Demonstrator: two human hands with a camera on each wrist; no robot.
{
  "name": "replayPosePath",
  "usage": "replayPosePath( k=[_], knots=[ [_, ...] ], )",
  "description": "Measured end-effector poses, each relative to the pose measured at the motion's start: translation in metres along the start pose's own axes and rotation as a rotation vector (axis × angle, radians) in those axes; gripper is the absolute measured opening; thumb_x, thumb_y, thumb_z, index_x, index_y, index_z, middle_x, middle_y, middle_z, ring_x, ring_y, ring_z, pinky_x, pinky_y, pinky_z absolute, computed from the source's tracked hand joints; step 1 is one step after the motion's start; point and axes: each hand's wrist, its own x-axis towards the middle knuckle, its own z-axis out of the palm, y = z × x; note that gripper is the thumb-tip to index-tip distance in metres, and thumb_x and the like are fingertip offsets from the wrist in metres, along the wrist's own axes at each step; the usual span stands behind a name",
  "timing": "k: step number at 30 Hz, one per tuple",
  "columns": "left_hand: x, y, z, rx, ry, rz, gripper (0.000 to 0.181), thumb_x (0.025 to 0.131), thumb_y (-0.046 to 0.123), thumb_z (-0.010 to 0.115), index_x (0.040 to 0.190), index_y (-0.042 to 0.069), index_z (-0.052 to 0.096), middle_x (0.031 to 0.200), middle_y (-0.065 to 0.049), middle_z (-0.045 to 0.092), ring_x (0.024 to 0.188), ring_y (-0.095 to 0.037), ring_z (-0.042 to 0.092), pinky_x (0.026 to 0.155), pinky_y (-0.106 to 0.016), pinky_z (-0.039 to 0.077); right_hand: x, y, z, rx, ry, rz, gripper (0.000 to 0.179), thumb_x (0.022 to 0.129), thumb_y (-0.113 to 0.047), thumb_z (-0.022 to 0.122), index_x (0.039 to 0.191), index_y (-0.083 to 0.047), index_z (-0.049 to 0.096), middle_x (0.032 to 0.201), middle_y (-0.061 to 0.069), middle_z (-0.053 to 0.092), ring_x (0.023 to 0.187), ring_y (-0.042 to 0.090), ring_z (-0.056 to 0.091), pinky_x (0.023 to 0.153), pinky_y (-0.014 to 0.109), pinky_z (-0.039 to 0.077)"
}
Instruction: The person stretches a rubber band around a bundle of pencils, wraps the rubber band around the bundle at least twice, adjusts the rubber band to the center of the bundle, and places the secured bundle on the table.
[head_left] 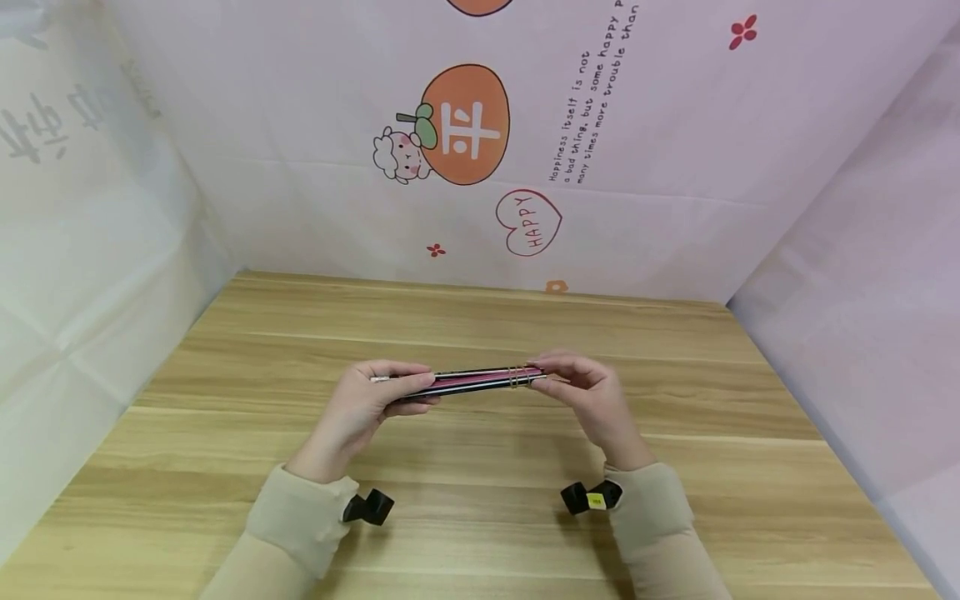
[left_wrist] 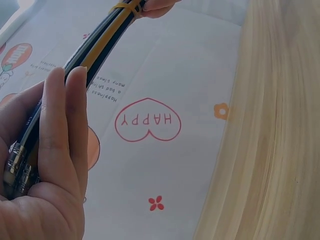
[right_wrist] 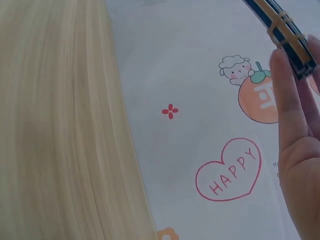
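Observation:
A bundle of striped pencils is stretched level between both hands, above the table. My left hand grips its left end, thumb on top and fingers beneath. In the left wrist view, metal ferrules and erasers show beside that palm. A yellowish rubber band loops several times round the pencils near their right end. There my right hand pinches the bundle's tip, with thumb and fingers close by the band. Dark, yellow and pink sides of the pencils are visible; the fingers hide parts of both ends.
A wood-grain table lies below the hands. White printed cloth rises behind its far edge, and more cloth hangs at the left and right sides. Small black wrist cameras stick out from the sleeves over the table.

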Motion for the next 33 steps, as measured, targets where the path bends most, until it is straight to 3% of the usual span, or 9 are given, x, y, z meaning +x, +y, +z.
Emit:
replayPosePath(
  k=[3, 7, 15, 22, 25, 29, 33],
  knots=[
    [0.000, -0.001, 0.000, 0.007, -0.009, 0.001, 0.013, 0.086, -0.001, 0.072, 0.092, 0.008, 0.078, 0.099, -0.009, 0.074, 0.083, -0.021, 0.075, 0.080, -0.031, 0.064, 0.000, 0.000, 0.003, -0.103, -0.001, 0.046, 0.033, 0.082, 0.010, 0.073, 0.102, -0.016, 0.078, 0.109, -0.006, 0.071, 0.103, 0.007, 0.065, 0.081, 0.020, 0.062],
    [0.000, -0.002, 0.000, 0.009, -0.021, 0.009, 0.015, 0.087, -0.002, 0.072, 0.090, 0.011, 0.079, 0.101, -0.007, 0.073, 0.088, -0.017, 0.073, 0.084, -0.030, 0.063, 0.000, 0.001, 0.006, -0.145, -0.002, 0.039, 0.028, 0.081, 0.010, 0.074, 0.101, -0.010, 0.078, 0.109, -0.006, 0.071, 0.103, 0.008, 0.064, 0.081, 0.020, 0.062],
    [0.002, -0.007, 0.003, -0.009, -0.036, 0.010, 0.018, 0.086, -0.005, 0.071, 0.103, -0.002, 0.076, 0.102, -0.010, 0.073, 0.088, -0.017, 0.073, 0.084, -0.029, 0.063, -0.001, 0.001, 0.010, -0.155, -0.053, 0.049, 0.027, 0.082, 0.006, 0.075, 0.103, -0.011, 0.078, 0.109, -0.005, 0.072, 0.097, 0.009, 0.067, 0.078, 0.021, 0.062],
    [0.005, -0.013, 0.010, 0.017, -0.063, -0.004, 0.032, 0.086, -0.003, 0.072, 0.114, -0.017, 0.065, 0.102, -0.014, 0.072, 0.089, -0.019, 0.073, 0.085, -0.031, 0.063, -0.002, 0.002, 0.020, -0.279, -0.103, 0.127, 0.027, 0.080, -0.005, 0.080, 0.107, -0.001, 0.075, 0.113, -0.002, 0.073, 0.101, 0.015, 0.069, 0.075, 0.023, 0.063],
    [0.004, -0.013, 0.010, 0.014, -0.062, -0.003, 0.028, 0.086, -0.003, 0.072, 0.112, -0.014, 0.068, 0.104, -0.015, 0.072, 0.089, -0.019, 0.073, 0.085, -0.031, 0.063, -0.002, 0.001, 0.020, -0.286, -0.109, 0.117, 0.031, 0.080, -0.004, 0.080, 0.109, 0.004, 0.073, 0.113, -0.004, 0.073, 0.101, 0.014, 0.069, 0.075, 0.023, 0.063],
    [0.003, -0.011, 0.007, -0.011, -0.074, 0.010, 0.013, 0.089, -0.001, 0.070, 0.098, 0.003, 0.078, 0.102, -0.012, 0.074, 0.089, -0.018, 0.073, 0.085, -0.030, 0.063, -0.001, -0.002, 0.016, -0.229, -0.130, 0.112, 0.033, 0.082, -0.002, 0.078, 0.114, 0.002, 0.071, 0.115, -0.003, 0.073, 0.092, 0.012, 0.070, 0.074, 0.024, 0.063],
    [0.003, -0.011, 0.005, -0.036, -0.096, 0.034, 0.020, 0.093, 0.002, 0.066, 0.087, 0.014, 0.080, 0.097, -0.007, 0.075, 0.088, -0.017, 0.073, 0.084, -0.029, 0.063, -0.001, -0.006, 0.012, -0.198, -0.104, 0.123, 0.030, 0.082, 0.000, 0.078, 0.112, -0.003, 0.073, 0.109, -0.004, 0.074, 0.088, 0.009, 0.070, 0.073, 0.023, 0.063]
  ],
)
